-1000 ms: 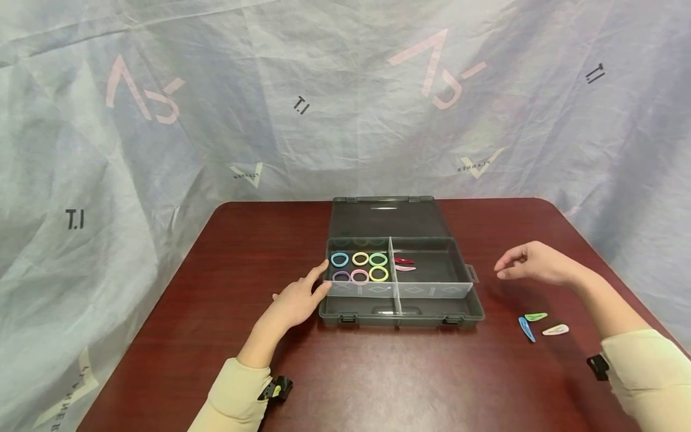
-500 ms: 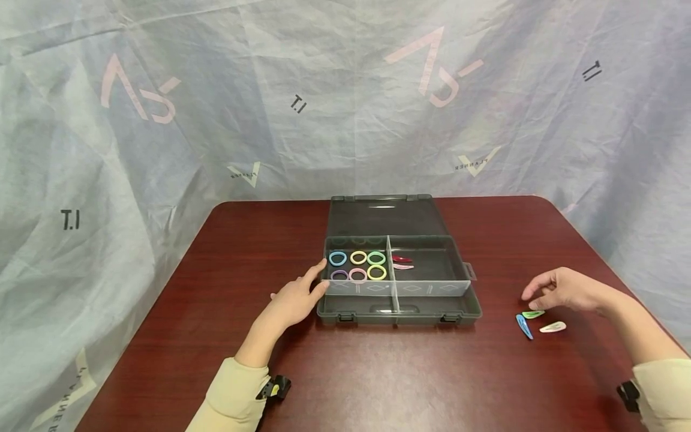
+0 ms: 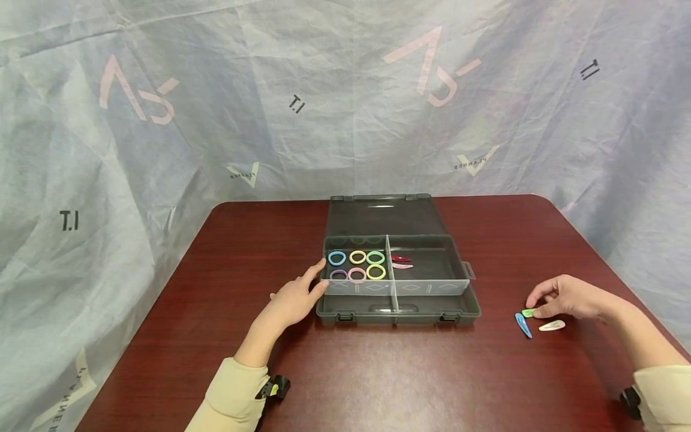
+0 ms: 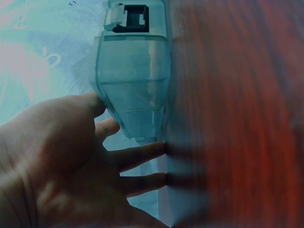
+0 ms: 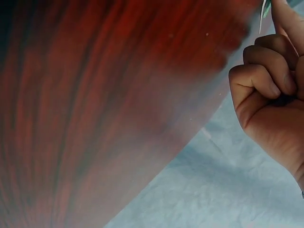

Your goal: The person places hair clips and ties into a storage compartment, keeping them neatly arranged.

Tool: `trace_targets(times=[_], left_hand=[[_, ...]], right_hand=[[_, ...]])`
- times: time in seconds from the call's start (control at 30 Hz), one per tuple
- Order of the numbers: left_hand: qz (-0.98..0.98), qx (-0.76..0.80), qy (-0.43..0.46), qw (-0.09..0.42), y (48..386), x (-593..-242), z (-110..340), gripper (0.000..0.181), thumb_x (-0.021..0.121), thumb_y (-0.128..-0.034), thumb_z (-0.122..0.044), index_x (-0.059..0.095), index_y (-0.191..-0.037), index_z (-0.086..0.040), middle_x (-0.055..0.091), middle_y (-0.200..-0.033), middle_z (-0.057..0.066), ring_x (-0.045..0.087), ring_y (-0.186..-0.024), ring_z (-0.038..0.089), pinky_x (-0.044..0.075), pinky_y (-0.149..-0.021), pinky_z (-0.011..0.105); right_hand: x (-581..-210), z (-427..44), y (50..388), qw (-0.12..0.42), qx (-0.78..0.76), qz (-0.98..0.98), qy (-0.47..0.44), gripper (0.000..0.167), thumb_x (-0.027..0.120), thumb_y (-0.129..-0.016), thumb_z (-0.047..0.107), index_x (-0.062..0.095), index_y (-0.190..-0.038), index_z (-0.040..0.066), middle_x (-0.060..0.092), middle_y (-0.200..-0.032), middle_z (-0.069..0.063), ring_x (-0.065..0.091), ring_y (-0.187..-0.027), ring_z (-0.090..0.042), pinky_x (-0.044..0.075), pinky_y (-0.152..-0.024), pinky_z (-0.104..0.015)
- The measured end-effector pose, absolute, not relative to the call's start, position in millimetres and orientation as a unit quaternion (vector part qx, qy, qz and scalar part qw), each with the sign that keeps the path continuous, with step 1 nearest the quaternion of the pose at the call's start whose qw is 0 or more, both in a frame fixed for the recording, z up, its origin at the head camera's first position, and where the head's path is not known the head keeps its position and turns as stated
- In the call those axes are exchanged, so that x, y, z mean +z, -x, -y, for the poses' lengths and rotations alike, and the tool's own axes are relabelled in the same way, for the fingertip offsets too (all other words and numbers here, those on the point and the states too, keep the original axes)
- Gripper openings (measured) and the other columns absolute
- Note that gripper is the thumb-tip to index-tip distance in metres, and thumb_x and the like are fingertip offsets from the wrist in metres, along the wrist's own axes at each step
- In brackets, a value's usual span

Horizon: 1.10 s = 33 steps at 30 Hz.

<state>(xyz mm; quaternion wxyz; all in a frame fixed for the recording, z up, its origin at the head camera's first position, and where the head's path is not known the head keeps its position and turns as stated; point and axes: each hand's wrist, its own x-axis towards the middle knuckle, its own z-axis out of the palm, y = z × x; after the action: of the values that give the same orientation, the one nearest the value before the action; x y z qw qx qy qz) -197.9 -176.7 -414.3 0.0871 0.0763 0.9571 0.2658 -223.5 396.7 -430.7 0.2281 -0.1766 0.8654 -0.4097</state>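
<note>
A translucent grey compartment box [image 3: 397,308] stands with its lid [image 3: 386,217] laid back. My left hand [image 3: 291,302] rests at its left side, fingers spread; in the left wrist view the thumb touches the box's rim and other fingertips touch the table. To the right, my right hand [image 3: 571,296] pinches a green hair clip [image 3: 528,313] between thumb and index finger, the other fingers curled in. In the right wrist view only part of the green clip [image 5: 267,8] shows. A blue hair clip [image 3: 522,325] and a whitish hair clip [image 3: 552,325] lie beside that hand.
Several coloured hair ties [image 3: 375,272] lie in the box's back left compartment. A red hair clip [image 3: 401,258] and a pink hair clip [image 3: 402,266] lie in the back right one. A printed grey cloth [image 3: 345,120] hangs behind the table [image 3: 410,378].
My right hand has moved right and down from beside the box to the loose clips and taken hold of the green hair clip. The left hand has stayed at the box.
</note>
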Motion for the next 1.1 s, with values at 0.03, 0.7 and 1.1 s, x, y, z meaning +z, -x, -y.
trace_targets(times=[0.03, 0.7, 1.1], left_hand=[[-0.957, 0.266, -0.077, 0.087, 198, -415, 177, 0.062, 0.044, -0.1073, -0.047, 0.022, -0.163, -0.031, 0.044, -0.154, 0.021, 0.042, -0.138, 0.047, 0.016, -0.096, 0.087], [-0.957, 0.266, -0.073, 0.091, 199, -414, 179, 0.062, 0.044, -0.1070, -0.049, 0.021, -0.163, -0.033, 0.043, -0.154, 0.020, 0.042, -0.138, 0.046, 0.015, -0.097, 0.086], [-0.958, 0.265, -0.072, 0.086, 198, -415, 178, 0.061, 0.044, -0.1072, -0.047, 0.023, -0.163, -0.032, 0.044, -0.153, 0.020, 0.041, -0.139, 0.046, 0.016, -0.096, 0.087]], right_hand=[[-431, -397, 224, 0.230, -0.409, -0.866, 0.175, 0.014, 0.077, -0.089, 0.010, 0.075, -0.098, 0.000, 0.063, -0.068, 0.001, 0.051, -0.061, -0.007, 0.044, -0.054, -0.027], [-420, -393, 229, 0.261, -0.370, -0.864, 0.219, 0.010, 0.069, -0.095, 0.011, 0.073, -0.089, 0.004, 0.068, -0.080, 0.000, 0.052, -0.064, -0.005, 0.041, -0.053, -0.025], [-401, -361, 254, 0.207, -0.389, -0.878, 0.188, 0.016, 0.072, -0.095, 0.016, 0.074, -0.096, 0.001, 0.069, -0.091, -0.014, 0.033, -0.052, -0.007, 0.035, -0.045, -0.030]])
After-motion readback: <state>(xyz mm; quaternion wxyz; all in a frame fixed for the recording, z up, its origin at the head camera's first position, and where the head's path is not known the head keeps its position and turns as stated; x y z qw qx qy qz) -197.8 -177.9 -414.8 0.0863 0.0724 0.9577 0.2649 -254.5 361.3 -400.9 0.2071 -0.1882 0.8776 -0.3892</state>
